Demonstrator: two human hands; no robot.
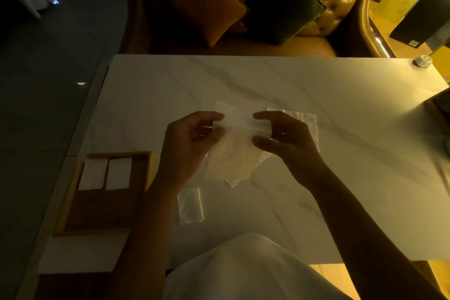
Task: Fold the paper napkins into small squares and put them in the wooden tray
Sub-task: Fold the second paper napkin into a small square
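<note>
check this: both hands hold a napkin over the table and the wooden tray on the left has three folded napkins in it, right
Not three: the head view shows two folded napkins, side by side, in the wooden tray. The left hand and right hand do hold a napkin over the table.

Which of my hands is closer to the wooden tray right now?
Left. The left hand is just right of the wooden tray; the right hand sits farther right, across the held napkin.

Left hand (192, 140), right hand (286, 140), bare forearms (365, 221), loose white garment (243, 273) below
</note>
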